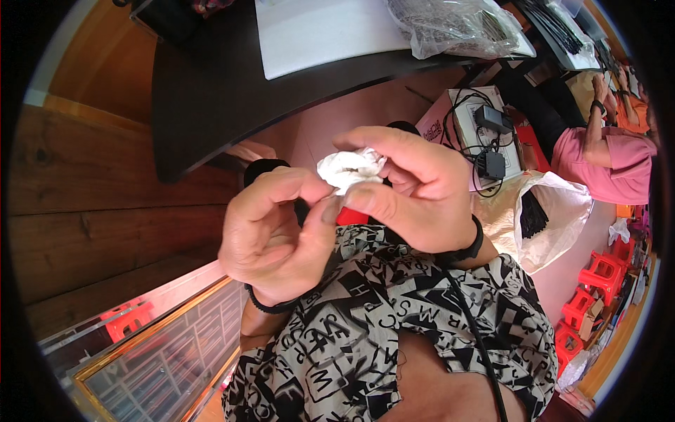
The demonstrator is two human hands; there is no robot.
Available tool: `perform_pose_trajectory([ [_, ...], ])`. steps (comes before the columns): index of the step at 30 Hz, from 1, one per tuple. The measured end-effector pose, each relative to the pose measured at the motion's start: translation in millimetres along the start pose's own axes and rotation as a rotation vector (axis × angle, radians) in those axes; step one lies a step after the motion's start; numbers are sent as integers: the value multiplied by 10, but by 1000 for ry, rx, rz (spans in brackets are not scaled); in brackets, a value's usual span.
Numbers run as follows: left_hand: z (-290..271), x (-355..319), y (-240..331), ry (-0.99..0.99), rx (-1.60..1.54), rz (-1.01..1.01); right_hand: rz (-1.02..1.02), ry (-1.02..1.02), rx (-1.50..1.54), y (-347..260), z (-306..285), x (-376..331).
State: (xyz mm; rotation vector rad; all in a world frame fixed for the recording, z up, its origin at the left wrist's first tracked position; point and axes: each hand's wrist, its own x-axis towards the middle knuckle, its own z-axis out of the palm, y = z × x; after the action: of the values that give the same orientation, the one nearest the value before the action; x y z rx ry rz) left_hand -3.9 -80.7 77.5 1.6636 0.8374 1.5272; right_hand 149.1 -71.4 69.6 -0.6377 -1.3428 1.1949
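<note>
A small crumpled white wad (349,167), which looks like tissue or thin cloth, is held up in front of my chest. My right hand (425,193) pinches it between thumb and fingers from the right. My left hand (278,228) has its thumb and forefinger closed at the wad's lower left edge, the other fingers curled in. Dark bands circle both wrists. Whether anything lies inside the folds is hidden.
Ahead is a black table (211,84) with a white sheet (323,35) and a clear plastic bag (457,28) of thin dark pieces. To the right are a carton (460,116) with power adapters (492,119), an open white sack (562,204), red stools (601,274) and a person in pink (612,158).
</note>
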Motion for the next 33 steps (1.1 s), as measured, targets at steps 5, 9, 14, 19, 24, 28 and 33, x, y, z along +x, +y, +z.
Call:
perform_pose_trajectory([
  [5,-148,15,100,12,-166,90,218,-134,462,-180,29,41],
  [9,44,69,440,21,-239,120,74,-298,722,-549,261,0],
  [14,122,-32,586,134,-215,128,30,-344,829,-421,170,157],
  [19,162,-196,661,271,-191,101,35,-389,937,-533,86,17],
  [24,-16,-28,564,-294,-323,286,-20,-397,976,-561,-5,-59],
  [28,219,-150,654,87,-64,135,-106,-468,1031,-317,254,232],
  [33,-33,-99,584,-163,-265,144,-215,-566,1076,-413,176,185],
])
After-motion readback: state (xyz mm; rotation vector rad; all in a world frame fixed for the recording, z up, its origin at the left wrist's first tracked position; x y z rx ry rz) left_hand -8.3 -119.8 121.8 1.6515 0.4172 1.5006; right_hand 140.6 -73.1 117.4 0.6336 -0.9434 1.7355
